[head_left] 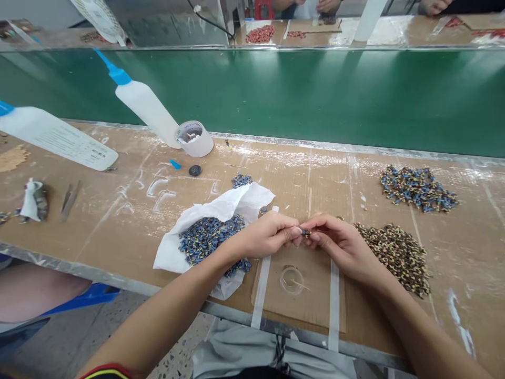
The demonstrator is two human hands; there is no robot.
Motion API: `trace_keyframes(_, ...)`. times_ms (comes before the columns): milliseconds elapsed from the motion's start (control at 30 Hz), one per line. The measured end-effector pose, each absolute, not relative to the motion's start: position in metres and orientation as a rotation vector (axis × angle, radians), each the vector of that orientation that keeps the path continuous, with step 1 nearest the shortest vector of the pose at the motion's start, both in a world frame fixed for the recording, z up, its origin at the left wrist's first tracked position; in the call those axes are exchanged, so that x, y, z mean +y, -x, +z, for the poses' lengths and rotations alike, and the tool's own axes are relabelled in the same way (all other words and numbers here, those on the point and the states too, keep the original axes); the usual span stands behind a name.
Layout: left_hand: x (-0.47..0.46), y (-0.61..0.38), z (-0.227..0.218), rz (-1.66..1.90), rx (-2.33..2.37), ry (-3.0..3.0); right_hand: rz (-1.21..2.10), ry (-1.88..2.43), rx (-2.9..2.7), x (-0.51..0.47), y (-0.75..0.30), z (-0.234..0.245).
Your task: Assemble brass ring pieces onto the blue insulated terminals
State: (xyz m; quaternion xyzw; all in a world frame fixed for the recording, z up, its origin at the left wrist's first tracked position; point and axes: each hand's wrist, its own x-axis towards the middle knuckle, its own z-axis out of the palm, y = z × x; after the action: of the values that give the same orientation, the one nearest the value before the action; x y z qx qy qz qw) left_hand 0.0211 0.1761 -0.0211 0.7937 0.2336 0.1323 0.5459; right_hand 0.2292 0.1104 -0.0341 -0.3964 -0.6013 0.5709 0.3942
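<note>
My left hand [268,234] and my right hand [339,242] meet over the middle of the brown bench, fingers pinched together on one tiny dark blue part [305,231] held between their tips. Just left of my left hand lies a white bag [221,210] spread open with a heap of small blue parts [209,237] on it. Right of my right hand sits a pile of dark yellow-speckled parts [398,255]. Below my hands a small clear round dish [292,280] with a thin stick in it rests on a taped cardboard sheet [315,300].
A second blue-and-yellow pile [418,188] lies at the far right. Two white squeeze bottles with blue tips [145,105] [55,137], a tape roll [194,138], a small dark cap [194,170] and tweezers [69,200] sit at the left. A green conveyor belt [315,95] runs behind; other people's hands [327,5] work beyond.
</note>
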Motion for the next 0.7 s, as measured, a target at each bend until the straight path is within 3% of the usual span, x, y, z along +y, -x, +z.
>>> trace_keyframes(200,0.175,-0.020,-0.024,0.304,0.560,-1.640,1.396,0.956,-1.564,0.112,-0.229,-0.034)
trace_keyframes(533,0.167,-0.024,-0.019,0.300,0.635,-1.410,1.026,0.982,-1.721,0.107,-0.226,-0.035)
trace_keyframes(700,0.164,-0.026,-0.014,0.379,0.705,-1.694,1.176,1.097,-1.428,0.103,-0.224,-0.037)
